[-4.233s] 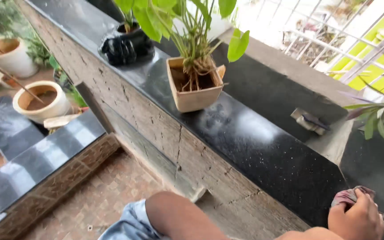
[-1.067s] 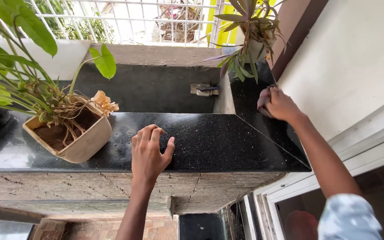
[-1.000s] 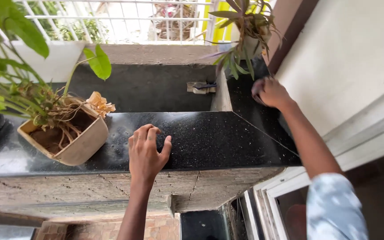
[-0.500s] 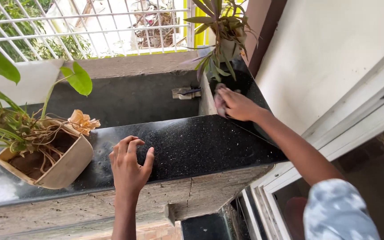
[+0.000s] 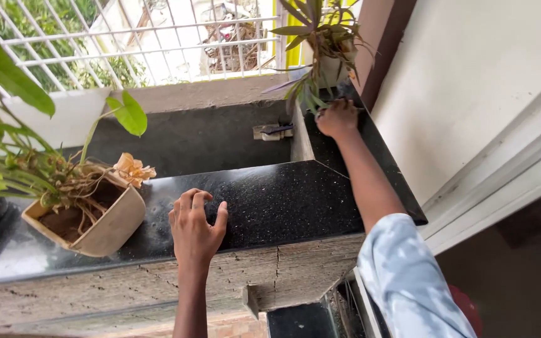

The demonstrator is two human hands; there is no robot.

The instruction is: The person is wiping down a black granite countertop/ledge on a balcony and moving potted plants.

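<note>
My left hand (image 5: 195,228) lies flat on the black speckled stone ledge (image 5: 283,200), fingers apart, holding nothing. My right arm reaches far along the side ledge (image 5: 380,153) by the white wall. There my right hand (image 5: 337,117) is closed and pressed down on the stone, just in front of a potted plant with long green and purple leaves (image 5: 320,37). The pinkish cloth it held in the earlier frames is hidden under the hand.
A tilted beige square pot (image 5: 104,228) with bare roots and large green leaves stands left of my left hand. A small grey fitting (image 5: 273,131) sits in the sunken dark recess. A white railing (image 5: 158,37) runs behind. A window frame (image 5: 502,194) is at the right.
My right hand has slid with the cloth away from me along the side ledge, up to the far plant's pot. My left hand stays planted on the front ledge.
</note>
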